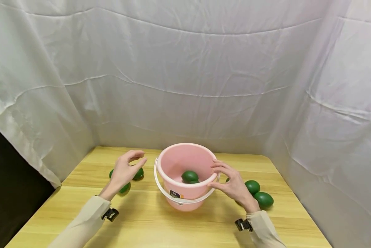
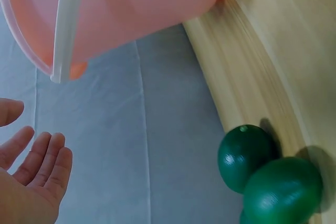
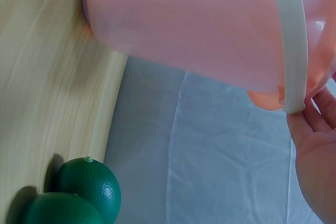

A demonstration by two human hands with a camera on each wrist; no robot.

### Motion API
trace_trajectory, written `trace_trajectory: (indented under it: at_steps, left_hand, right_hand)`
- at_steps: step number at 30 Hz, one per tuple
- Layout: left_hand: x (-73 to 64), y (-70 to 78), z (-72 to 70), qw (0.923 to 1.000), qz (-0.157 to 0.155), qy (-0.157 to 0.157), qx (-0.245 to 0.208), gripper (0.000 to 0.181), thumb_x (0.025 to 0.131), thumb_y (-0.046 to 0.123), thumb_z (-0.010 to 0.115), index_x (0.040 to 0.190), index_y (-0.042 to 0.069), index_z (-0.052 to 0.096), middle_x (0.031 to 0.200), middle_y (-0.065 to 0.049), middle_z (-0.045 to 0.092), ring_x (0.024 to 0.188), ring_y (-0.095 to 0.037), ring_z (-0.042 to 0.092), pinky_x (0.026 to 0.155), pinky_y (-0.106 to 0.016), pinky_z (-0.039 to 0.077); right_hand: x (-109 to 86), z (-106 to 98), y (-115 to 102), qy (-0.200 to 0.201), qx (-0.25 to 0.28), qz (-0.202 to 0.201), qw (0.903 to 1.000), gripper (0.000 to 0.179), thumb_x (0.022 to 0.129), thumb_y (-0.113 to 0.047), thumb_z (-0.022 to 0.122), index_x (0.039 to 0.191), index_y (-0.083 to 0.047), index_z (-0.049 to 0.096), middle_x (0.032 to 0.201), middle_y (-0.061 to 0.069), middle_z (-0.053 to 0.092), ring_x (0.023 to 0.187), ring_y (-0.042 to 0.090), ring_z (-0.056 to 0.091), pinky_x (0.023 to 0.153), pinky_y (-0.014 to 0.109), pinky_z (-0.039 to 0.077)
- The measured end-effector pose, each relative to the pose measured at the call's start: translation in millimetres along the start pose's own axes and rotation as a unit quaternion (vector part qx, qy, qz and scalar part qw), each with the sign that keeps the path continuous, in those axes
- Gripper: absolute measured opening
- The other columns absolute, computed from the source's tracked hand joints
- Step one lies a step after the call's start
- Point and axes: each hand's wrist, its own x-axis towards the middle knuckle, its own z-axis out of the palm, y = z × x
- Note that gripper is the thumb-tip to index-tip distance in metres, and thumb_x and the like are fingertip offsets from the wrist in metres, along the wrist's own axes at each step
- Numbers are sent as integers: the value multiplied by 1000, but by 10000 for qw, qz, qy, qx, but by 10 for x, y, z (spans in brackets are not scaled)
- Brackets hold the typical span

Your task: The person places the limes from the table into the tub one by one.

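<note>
A pink bucket (image 1: 185, 193) stands upright on the table, its white handle (image 1: 185, 199) hanging down at the front. Inside lie a dark green, lime-like fruit (image 1: 189, 176) and part of another. My right hand (image 1: 233, 182) grips the bucket's right rim, thumb toward the front and fingers farther back; the right wrist view shows those fingers beside the handle's end. To the left of the bucket, my left hand (image 1: 124, 170) hovers apart from it, fingers loosely bent with nothing in them. Green fruits (image 2: 283, 190) lie on the table beneath it, partly hidden by the hand in the head view.
More green fruits (image 1: 264, 199) lie right of the bucket, some partly behind my right hand. The wooden table (image 1: 151, 230) meets pale grey cloth (image 1: 185, 69) at the back and the right. A black surface (image 1: 8, 193) shows at far left.
</note>
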Motion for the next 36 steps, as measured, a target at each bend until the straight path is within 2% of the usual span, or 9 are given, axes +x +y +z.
trace_trajectory:
  at_steps: [7,15,20,27,33,36]
  left_hand:
    - [-49,-107,-118,9995,-312,109,19,29,90,21,72,113,4,69,115,-16,69,106,-32,67,93,-47,55]
    - [-125,-201,-233,9980,-548,115,282,34,93,27,69,118,4,68,120,-16,68,109,-33,65,94,-48,53]
    - [-177,-240,-291,9964,-679,-7,499,37,94,29,67,123,6,66,122,-16,68,109,-35,65,92,-48,53]
    - [-217,-311,-360,9930,-956,-189,662,41,94,30,66,127,6,63,124,-19,66,109,-40,64,91,-53,54]
    - [-263,-391,-403,9897,-1065,-376,877,43,93,27,68,127,1,62,124,-23,65,107,-40,66,90,-53,55]
    - [-282,-440,-412,9853,-1166,-604,1093,45,93,27,68,128,1,60,126,-23,64,109,-41,64,92,-53,54]
  right_hand:
    - [-3,-11,10,-9,-44,-45,10000,45,68,-19,90,109,-18,71,126,6,64,126,30,55,110,17,38]
    - [5,0,9,36,-25,-31,10000,47,64,-11,91,107,-13,71,125,10,64,125,34,55,110,16,37]
    - [1,5,-4,41,-39,-45,10000,49,63,-10,91,107,-12,71,125,14,64,125,35,56,110,16,37]
    - [-2,-9,-5,-44,3,114,9999,45,68,-17,90,109,-17,71,127,10,63,127,29,54,110,16,37]
    - [-2,-9,-7,1,-6,-84,10000,45,68,-18,90,108,-17,71,126,8,64,126,32,55,111,17,37]
    - [-1,-10,0,22,-25,-150,9999,45,67,-18,90,108,-16,71,125,8,64,125,33,55,111,17,36]
